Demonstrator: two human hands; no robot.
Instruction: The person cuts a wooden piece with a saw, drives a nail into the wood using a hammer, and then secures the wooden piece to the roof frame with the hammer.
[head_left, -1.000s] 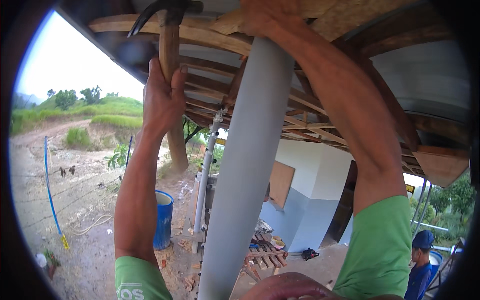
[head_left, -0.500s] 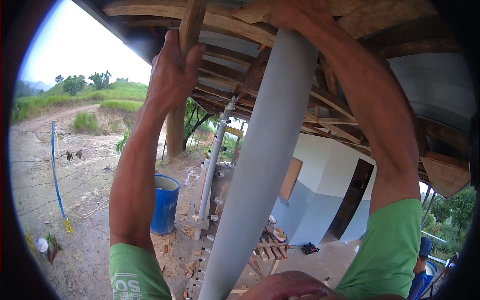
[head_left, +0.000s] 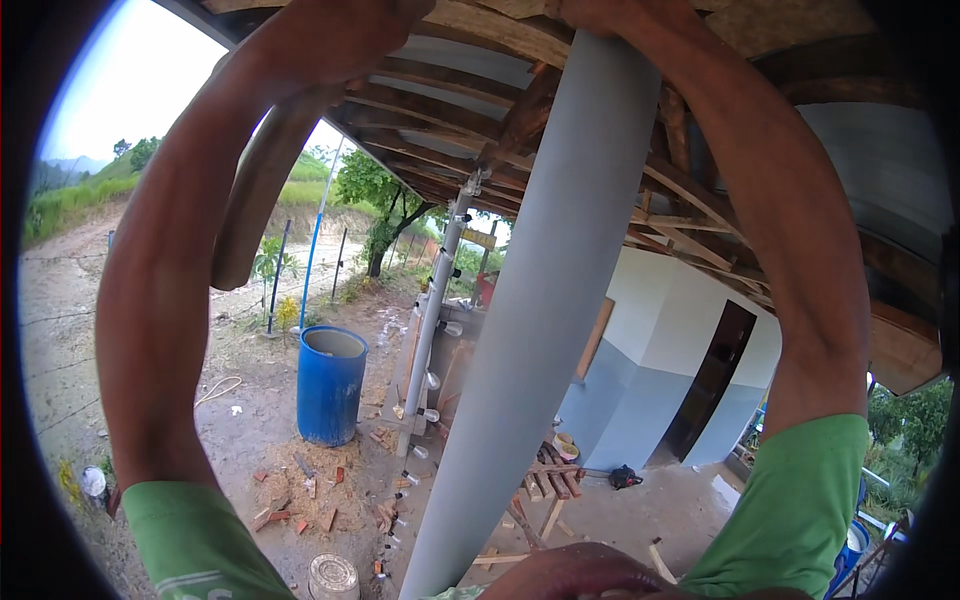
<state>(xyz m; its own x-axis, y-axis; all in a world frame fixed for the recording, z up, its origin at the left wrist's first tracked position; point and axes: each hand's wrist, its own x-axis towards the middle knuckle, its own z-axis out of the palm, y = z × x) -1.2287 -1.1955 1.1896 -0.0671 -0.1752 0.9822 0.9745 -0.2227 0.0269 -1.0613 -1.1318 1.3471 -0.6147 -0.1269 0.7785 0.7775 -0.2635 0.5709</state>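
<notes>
Both my arms reach up under a wooden roof frame (head_left: 490,30). My left hand (head_left: 355,40) is closed round a thick length of wood (head_left: 262,190), which slants down behind my forearm; the fingers are partly hidden. My right hand (head_left: 615,14) is at the top of a smooth grey round post (head_left: 560,230), close against the roof timber. Its fingers are bent and partly cut off by the upper edge, so what they hold does not show. The post runs down between my arms.
A blue barrel (head_left: 332,390) stands at left, near wood scraps (head_left: 310,490). Beyond the post are a thin pipe with bulbs (head_left: 430,330), a rough wooden bench (head_left: 550,475), a dark bag-like thing (head_left: 625,477) and a white-and-blue building (head_left: 640,380). Trees grow outside.
My left hand has risen, and the wood has swung from nearly upright to slanting down at left. My right hand stays at the post top. The view has shifted slightly.
</notes>
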